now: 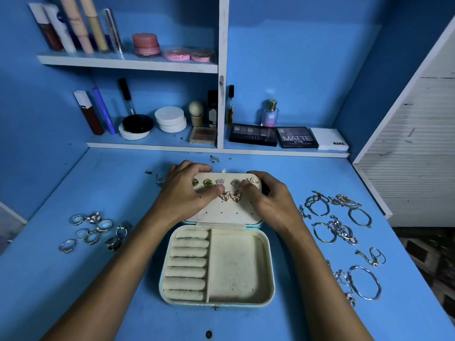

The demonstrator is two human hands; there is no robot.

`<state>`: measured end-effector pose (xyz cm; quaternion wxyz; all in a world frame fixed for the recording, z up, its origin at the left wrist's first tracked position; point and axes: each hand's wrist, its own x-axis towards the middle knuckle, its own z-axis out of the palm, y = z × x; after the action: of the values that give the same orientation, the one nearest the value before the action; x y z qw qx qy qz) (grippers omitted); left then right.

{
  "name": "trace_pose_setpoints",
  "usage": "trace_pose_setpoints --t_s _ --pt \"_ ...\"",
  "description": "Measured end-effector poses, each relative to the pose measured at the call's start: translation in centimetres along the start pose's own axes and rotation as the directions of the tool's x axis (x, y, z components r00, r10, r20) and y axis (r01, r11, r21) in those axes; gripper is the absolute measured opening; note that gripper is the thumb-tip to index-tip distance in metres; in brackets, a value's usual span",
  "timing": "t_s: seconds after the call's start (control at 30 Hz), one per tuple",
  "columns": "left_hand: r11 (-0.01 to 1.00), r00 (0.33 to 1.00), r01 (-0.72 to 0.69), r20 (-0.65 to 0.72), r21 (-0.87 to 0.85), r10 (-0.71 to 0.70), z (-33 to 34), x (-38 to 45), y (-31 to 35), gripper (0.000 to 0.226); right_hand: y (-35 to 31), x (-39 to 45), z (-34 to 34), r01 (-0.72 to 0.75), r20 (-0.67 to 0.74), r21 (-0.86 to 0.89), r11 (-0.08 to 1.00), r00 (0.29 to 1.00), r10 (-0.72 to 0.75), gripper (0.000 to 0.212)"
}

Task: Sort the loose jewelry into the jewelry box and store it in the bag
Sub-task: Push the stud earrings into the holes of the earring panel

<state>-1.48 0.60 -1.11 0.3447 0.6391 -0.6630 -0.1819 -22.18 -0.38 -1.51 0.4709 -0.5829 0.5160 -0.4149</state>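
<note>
The cream jewelry box [268, 267] lies open in the middle of the blue desk, with ring rolls on its left and a bare compartment on its right. Its lid [229, 212] stands tilted back, and several earrings [208, 182] are pinned in its holes. My left hand [184, 190] grips the lid's far left edge, thumb on its face. My right hand [268, 200] wraps the lid's right corner and pinches a butterfly earring [252, 180] there. Several rings [93, 230] lie loose on the left. Necklaces and bangles [339, 227] lie loose on the right. No bag is in view.
Small earring pieces [214, 158] lie behind the box and a few more [158, 179] to its left. Shelves at the back carry makeup palettes [253, 135], a perfume bottle [270, 114], jars and tubes. The desk's right edge [418, 267] drops off.
</note>
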Motion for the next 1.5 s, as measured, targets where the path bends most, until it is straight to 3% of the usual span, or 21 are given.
trace_pose_setpoints --t_s 0.1,0.23,0.43,0.57,0.93,1.37,1.5 --pt "1.0 1.0 0.02 0.007 -0.011 -0.02 0.2 -0.1 0.0 0.061 -0.1 0.0 0.0 0.01 -0.011 -0.012 1.0 1.0 -0.01 0.014" --pt "0.999 1.0 0.02 -0.012 -0.026 -0.02 0.4 -0.2 0.0 0.055 0.0 0.1 0.1 -0.001 -0.052 -0.031 1.0 0.999 -0.001 0.009" --pt "1.0 0.999 0.002 -0.039 -0.008 -0.002 0.7 -0.2 0.1 0.053 -0.2 1.3 0.1 -0.111 -0.126 -0.06 0.992 0.987 0.102 0.03" --pt "1.0 0.999 -0.002 -0.046 0.014 0.002 0.7 -0.3 -0.1 0.057 -1.4 3.5 -0.3 -0.164 -0.108 -0.124 0.979 0.983 0.151 0.028" --pt "1.0 0.998 -0.002 -0.063 0.023 0.003 1.0 -0.3 -0.2 0.059 -3.4 10.4 2.1 0.004 0.062 -0.585 0.811 0.997 0.04 0.014" --pt "1.0 0.998 -0.002 -0.058 0.029 0.004 0.9 -0.2 -0.1 0.048 -3.2 12.8 5.1 -0.026 0.008 -0.696 0.717 0.999 0.044 0.004" --pt "0.999 0.999 0.005 -0.049 0.039 -0.003 0.9 -0.3 -0.1 0.057 -3.0 12.8 5.5 -0.042 -0.012 -0.695 0.718 0.999 0.046 0.008"
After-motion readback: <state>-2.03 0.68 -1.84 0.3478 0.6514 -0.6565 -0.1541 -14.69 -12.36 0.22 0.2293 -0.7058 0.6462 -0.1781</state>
